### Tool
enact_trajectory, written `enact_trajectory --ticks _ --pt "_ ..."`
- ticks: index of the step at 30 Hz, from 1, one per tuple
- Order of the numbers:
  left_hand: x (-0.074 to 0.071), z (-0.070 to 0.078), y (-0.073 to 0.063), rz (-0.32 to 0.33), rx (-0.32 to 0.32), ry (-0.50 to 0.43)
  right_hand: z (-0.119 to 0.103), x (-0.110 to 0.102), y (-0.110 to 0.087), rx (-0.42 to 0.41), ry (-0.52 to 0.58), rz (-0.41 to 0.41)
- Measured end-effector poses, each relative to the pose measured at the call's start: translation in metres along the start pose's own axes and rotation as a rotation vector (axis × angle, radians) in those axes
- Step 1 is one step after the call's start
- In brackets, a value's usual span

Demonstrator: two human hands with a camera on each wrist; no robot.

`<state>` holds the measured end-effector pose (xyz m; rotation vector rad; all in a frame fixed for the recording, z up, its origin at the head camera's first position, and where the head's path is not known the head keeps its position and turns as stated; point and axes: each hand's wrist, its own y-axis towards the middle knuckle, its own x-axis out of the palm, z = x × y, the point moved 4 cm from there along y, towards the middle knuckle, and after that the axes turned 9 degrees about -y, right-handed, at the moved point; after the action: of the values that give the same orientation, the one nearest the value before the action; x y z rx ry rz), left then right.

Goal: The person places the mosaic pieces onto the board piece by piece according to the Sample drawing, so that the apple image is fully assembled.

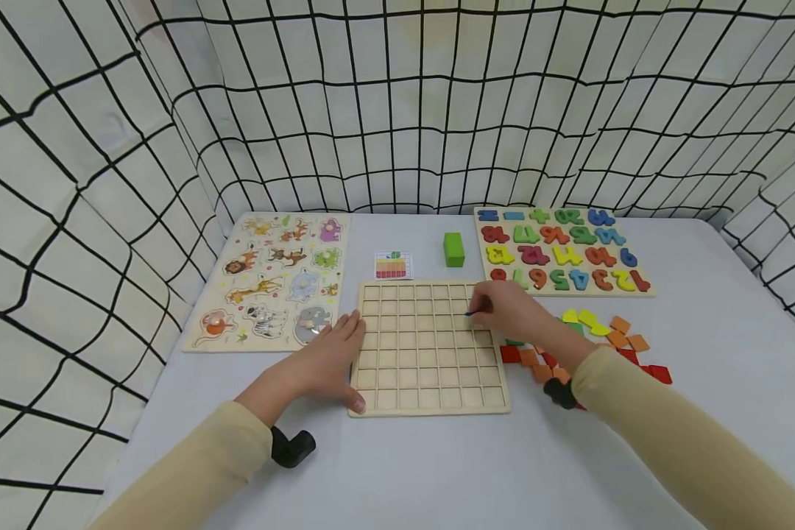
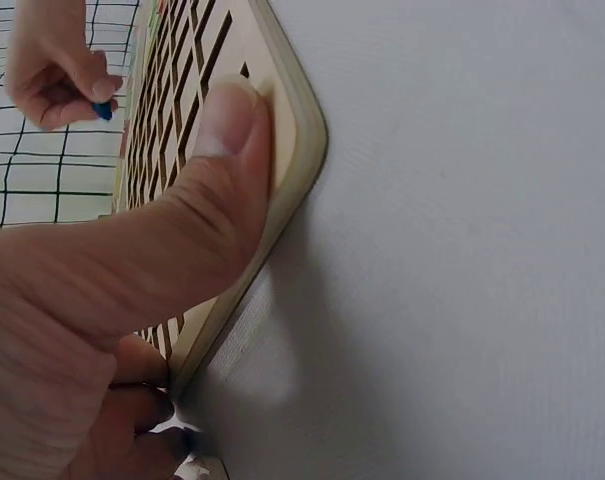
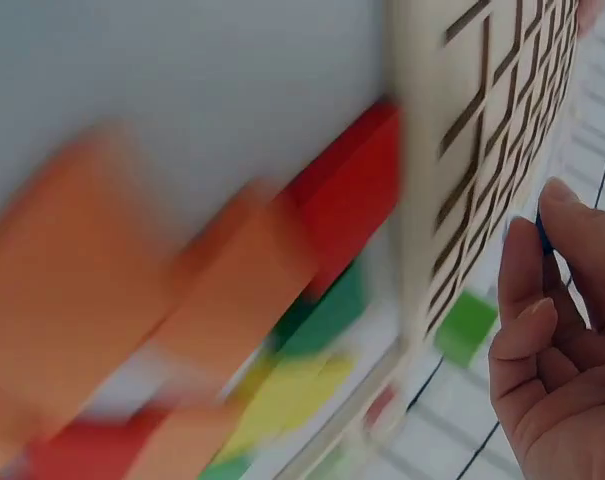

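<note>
A square wooden grid board [image 1: 407, 358] lies on the table in front of me. My left hand [image 1: 324, 362] rests along its left edge, fingers stretched and spread, with the thumb [image 2: 227, 130] on the rim at the near corner. Over the board's far right part, my right hand [image 1: 513, 313] pinches a small blue piece [image 2: 103, 109] between thumb and fingertips. Most of that piece is hidden by the fingers in the right wrist view. Loose coloured tiles, red [image 1: 510, 354], orange [image 1: 638, 342] and yellow [image 1: 587, 317], lie right of the board, partly under my right forearm.
An animal peg puzzle [image 1: 265, 276] lies at the left, a raised letter-and-number board [image 1: 563, 254] at the back right. Between them are a small printed card [image 1: 393, 265] and a green block [image 1: 453, 249]. Black netting [image 1: 404, 110] stands behind the table.
</note>
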<state>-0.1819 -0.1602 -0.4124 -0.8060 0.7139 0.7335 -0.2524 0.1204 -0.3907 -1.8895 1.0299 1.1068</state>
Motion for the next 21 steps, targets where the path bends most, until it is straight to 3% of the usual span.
enact_trajectory --ticks 4,8,15,21 --pt "0.000 0.001 -0.002 -0.006 -0.013 0.003 -0.034 0.017 0.035 -0.068 0.012 0.007" --pt "0.000 0.004 -0.004 -0.008 -0.014 -0.002 -0.056 0.023 0.055 -0.105 -0.006 0.023" --pt "0.001 0.004 -0.006 -0.004 -0.021 -0.014 -0.071 0.028 0.067 -0.085 0.007 0.053" --pt "-0.001 0.003 -0.008 0.003 -0.028 -0.012 -0.079 0.034 0.070 -0.118 -0.034 0.017"
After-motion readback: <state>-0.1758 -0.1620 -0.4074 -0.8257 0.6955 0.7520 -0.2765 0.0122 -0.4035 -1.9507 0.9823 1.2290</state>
